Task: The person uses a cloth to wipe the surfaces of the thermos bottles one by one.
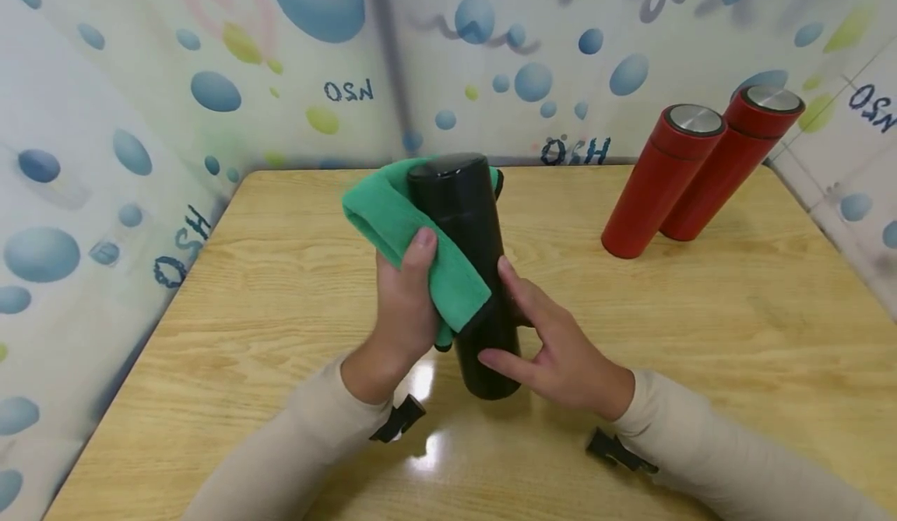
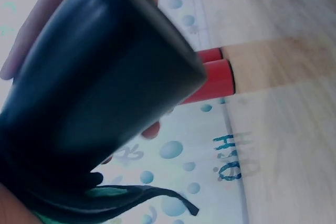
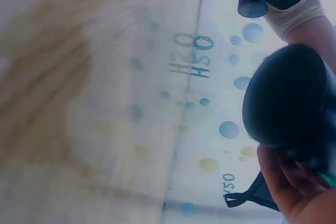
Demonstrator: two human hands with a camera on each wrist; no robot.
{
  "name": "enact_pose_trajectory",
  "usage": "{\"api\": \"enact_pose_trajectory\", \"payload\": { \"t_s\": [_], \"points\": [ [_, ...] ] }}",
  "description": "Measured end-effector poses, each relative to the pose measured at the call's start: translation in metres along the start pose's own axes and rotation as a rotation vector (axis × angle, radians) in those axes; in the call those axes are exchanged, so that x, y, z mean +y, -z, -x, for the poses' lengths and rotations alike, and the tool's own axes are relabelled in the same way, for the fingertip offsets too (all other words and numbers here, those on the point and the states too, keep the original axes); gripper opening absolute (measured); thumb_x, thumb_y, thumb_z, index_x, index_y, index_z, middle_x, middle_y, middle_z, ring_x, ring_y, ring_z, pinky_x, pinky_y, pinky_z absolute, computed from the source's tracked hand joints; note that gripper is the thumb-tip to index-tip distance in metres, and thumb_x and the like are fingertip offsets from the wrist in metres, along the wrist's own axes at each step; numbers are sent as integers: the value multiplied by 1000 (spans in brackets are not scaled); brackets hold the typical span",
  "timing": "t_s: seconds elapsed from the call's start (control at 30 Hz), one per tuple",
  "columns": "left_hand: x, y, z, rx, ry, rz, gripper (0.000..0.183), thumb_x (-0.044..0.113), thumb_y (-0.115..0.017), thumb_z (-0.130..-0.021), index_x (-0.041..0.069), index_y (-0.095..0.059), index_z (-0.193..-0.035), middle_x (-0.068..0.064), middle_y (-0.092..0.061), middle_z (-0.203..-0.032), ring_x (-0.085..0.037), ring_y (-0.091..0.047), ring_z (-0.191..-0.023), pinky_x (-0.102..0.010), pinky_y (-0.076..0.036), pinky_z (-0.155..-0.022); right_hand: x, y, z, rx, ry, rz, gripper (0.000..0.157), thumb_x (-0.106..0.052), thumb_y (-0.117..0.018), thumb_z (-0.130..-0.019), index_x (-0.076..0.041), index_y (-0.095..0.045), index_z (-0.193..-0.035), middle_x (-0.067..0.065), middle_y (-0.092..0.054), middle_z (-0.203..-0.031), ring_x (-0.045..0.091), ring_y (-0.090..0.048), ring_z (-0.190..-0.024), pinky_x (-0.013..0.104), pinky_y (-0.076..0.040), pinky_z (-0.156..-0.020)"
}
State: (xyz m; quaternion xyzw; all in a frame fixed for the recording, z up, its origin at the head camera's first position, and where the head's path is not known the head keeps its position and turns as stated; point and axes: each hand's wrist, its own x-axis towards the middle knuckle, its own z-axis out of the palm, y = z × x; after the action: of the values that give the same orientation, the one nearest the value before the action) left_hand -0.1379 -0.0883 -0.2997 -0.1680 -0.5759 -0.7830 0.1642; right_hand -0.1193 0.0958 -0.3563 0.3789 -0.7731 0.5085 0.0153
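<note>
A black thermos bottle [image 1: 483,272], slightly tilted, is held above the table between both hands. My left hand [image 1: 406,303] grips a folded green cloth [image 1: 448,272] with dark edging, the thumb lying over it, and holds it around the upper left side of the thermos. With thumb and fingers, my right hand [image 1: 554,342] grips the lower right side of the bottle. Its base [image 3: 283,95] faces the camera in the right wrist view. In the left wrist view, the lower body of the thermos [image 2: 105,72] fills much of the picture, with the cloth's dark edge [image 2: 131,190] below.
Two red thermos bottles [image 1: 662,182] with silver-topped lids stand side by side at the table's back right. The wooden table [image 1: 280,287] meets a wall covering [image 1: 280,61] patterned with blue drops along its back and sides. Each wrist wears a black strapped device [image 1: 399,418].
</note>
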Motion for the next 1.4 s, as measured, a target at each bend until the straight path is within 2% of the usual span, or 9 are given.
{"api": "enact_pose_trajectory", "payload": {
  "t_s": [0.13, 0.3, 0.53, 0.67, 0.8, 0.93, 1.03, 1.2, 1.4],
  "points": [
    [-3, -4, 2, -39, 23, -42, 42, 27, -48, -91, 4, -46, -127, 2, -61, -110, -15, -63, -100, -32, -54, -92, 2, -1, 1, 61, 6, 22, 105, -4, -77, -84, -17, -7, -162, 12, -36, -158, 30, -52, -133, 45, -55, -98],
    [-3, -2, 2, -36, 18, -45, 44, 29, -50, -91, 4, -46, -127, 1, -61, -111, -16, -63, -101, -33, -54, -92, 2, -1, 1, 40, 27, -3, 101, -5, -73, -87, -17, -5, -162, 14, -39, -153, 30, -56, -129, 43, -57, -94],
    [-1, 4, 3, -16, 6, -73, 46, 33, -51, -91, 4, -45, -127, 0, -58, -111, -15, -61, -100, -30, -53, -91, 0, 0, 2, -20, 19, -52, 92, 6, -58, -90, -13, -3, -162, 13, -18, -166, 35, -44, -140, 43, -54, -100],
    [-2, 2, 7, 13, -9, -104, 53, 41, -55, -91, 2, -45, -125, 1, -57, -105, -14, -59, -97, -29, -51, -91, 0, -1, 2, 32, 16, -110, 92, 3, -62, -91, -10, -4, -161, 17, -34, -157, 34, -51, -133, 40, -53, -102],
    [-7, -2, 10, -24, -38, -127, 69, 56, -59, -91, -3, -44, -123, 3, -56, -104, -14, -58, -97, -30, -50, -92, -1, -3, 2, 119, -33, -175, 103, 4, -69, -87, -17, -1, -162, 18, -46, -144, 31, -63, -117, 28, -52, -101],
    [-9, -3, 9, -66, -60, -147, 76, 61, -58, -91, -6, -42, -123, 3, -56, -106, -16, -57, -99, -31, -49, -93, -2, -2, -1, 153, -65, -200, 104, 6, -73, -84, -23, -10, -162, 13, -47, -141, 27, -64, -113, 26, -52, -100],
    [-8, -3, 9, -76, -62, -151, 73, 60, -57, -92, -5, -43, -122, 3, -55, -103, -16, -57, -97, -32, -50, -91, -2, -1, -1, 127, -90, -226, 101, 2, -71, -87, -26, -10, -162, 8, -42, -150, 27, -57, -123, 28, -51, -101],
    [-7, -1, 10, -58, -63, -120, 72, 60, -59, -91, -4, -44, -120, 3, -56, -104, -15, -59, -96, -31, -51, -90, 0, -1, 2, 39, -112, -292, 100, 0, -64, -92, -29, 1, -162, 9, -28, -164, 36, -44, -139, 27, -47, -107],
    [-5, 0, 8, -21, -64, -116, 71, 60, -59, -90, -1, -45, -123, 2, -57, -103, -14, -58, -94, -29, -51, -89, 3, -2, 1, -17, -89, -282, 105, 3, -65, -90, -28, 6, -161, 16, -42, -155, 34, -51, -136, 27, -45, -108]
  ]
}}
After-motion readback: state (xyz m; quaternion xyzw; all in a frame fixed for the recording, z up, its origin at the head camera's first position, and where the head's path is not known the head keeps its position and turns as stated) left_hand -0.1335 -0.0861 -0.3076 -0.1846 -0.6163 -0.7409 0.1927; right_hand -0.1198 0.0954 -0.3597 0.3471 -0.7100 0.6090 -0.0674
